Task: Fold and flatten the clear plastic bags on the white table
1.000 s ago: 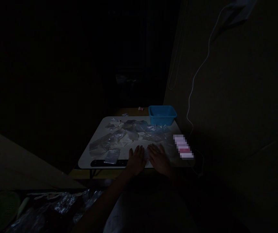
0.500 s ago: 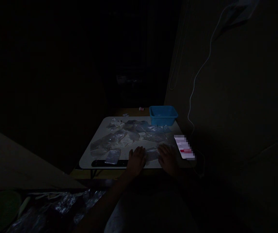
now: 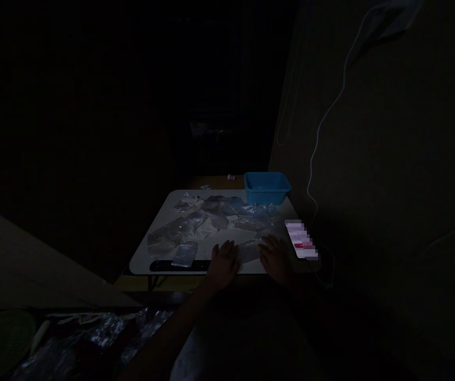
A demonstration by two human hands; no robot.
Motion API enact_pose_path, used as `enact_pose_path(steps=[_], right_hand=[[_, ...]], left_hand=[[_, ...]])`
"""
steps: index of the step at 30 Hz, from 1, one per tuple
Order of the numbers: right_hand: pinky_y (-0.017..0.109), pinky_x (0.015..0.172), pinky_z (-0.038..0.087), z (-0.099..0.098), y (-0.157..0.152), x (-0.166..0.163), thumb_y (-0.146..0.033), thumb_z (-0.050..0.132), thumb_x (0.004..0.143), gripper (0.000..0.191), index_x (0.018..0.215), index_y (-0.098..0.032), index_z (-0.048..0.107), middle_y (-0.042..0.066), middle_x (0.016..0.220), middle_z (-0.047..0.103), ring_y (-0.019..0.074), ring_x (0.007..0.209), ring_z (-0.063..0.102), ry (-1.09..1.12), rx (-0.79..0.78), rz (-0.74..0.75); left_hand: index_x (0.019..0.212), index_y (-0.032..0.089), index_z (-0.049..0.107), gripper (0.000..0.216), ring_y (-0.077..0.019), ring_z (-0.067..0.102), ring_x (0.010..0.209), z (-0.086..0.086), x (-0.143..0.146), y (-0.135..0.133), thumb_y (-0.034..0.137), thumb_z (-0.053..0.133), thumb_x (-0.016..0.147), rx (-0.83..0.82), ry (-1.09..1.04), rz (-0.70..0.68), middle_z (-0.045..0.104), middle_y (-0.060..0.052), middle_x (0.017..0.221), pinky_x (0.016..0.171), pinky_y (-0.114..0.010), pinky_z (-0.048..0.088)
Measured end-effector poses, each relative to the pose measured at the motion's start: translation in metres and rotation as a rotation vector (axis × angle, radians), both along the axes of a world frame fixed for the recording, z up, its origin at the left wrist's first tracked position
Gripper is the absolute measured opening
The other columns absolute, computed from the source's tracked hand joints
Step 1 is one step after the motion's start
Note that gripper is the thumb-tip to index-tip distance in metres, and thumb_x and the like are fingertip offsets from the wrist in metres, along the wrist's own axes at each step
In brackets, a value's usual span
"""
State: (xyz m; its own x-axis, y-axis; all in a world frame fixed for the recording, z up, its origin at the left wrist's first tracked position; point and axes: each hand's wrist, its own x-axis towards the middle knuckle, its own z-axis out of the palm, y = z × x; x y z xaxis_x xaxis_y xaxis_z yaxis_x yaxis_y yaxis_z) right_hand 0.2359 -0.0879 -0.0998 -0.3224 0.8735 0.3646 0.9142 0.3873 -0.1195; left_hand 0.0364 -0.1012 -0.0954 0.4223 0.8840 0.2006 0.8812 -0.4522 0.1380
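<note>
A clear plastic bag (image 3: 248, 252) lies near the front edge of the white table (image 3: 158, 222). On its left side rests my left hand (image 3: 224, 263), palm down with the fingers stretched out. My right hand (image 3: 274, 259) lies over the bag's right end, fingers extended and apart. Left of my hands, a small folded plastic piece (image 3: 185, 254) sits across a dark slot (image 3: 160, 266) along the table edge. Beyond them spreads a loose heap of crumpled clear plastic bags (image 3: 215, 219). Dim light hides fine detail at the fingertips.
A blue basin (image 3: 267, 197) stands at the table's back right corner. A lit phone (image 3: 299, 239) lies at the right edge, with a white cable (image 3: 318, 138) hanging nearby. Shiny plastic (image 3: 108, 330) and a green basket (image 3: 3, 341) are at lower left.
Between my hands, the plastic bag has shifted slightly and looks smoother. My left hand has tilted a little, and my right hand's fingers have moved slightly. The other things stay put.
</note>
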Motion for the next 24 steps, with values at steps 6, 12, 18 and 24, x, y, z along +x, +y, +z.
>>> enact_pose_path(steps=[6,12,18,24], right_hand=[[0.044,0.101,0.012,0.011,0.001,-0.019,-0.019,0.032,0.083,0.039,0.119,-0.018,0.045,0.007,0.125,0.047,0.0194,0.119,0.034,0.014,0.003,0.117],[0.048,0.102,0.005,0.008,-0.002,-0.048,-0.036,0.021,0.088,0.045,0.124,-0.015,0.039,0.009,0.130,0.039,0.0196,0.124,0.025,-0.077,-0.037,0.230],[0.051,0.101,0.002,-0.001,0.001,-0.039,-0.041,0.023,0.087,0.049,0.126,-0.015,0.036,0.011,0.133,0.034,0.0217,0.126,0.021,-0.120,-0.023,0.187],[0.053,0.100,0.004,-0.001,0.005,-0.020,-0.042,0.026,0.086,0.049,0.124,-0.014,0.039,0.012,0.131,0.037,0.0234,0.125,0.022,-0.128,-0.011,0.135]], left_hand=[[0.121,0.015,0.041,0.041,-0.0244,0.029,0.122,-0.002,0.002,0.001,0.031,0.033,0.084,0.025,0.009,-0.001,0.037,-0.012,0.131,0.098,-0.047,0.020],[0.124,0.015,0.038,0.044,-0.0253,0.028,0.122,-0.001,0.002,0.000,0.030,0.036,0.082,0.019,0.013,0.005,0.038,-0.011,0.131,0.098,-0.048,0.020],[0.123,0.018,0.040,0.045,-0.0267,0.028,0.122,0.000,0.002,-0.001,0.035,0.037,0.082,0.031,0.024,0.009,0.038,-0.011,0.131,0.097,-0.049,0.020],[0.123,0.018,0.040,0.044,-0.0267,0.027,0.122,-0.003,0.002,-0.002,0.035,0.036,0.082,0.052,0.030,0.012,0.036,-0.010,0.132,0.097,-0.049,0.020]])
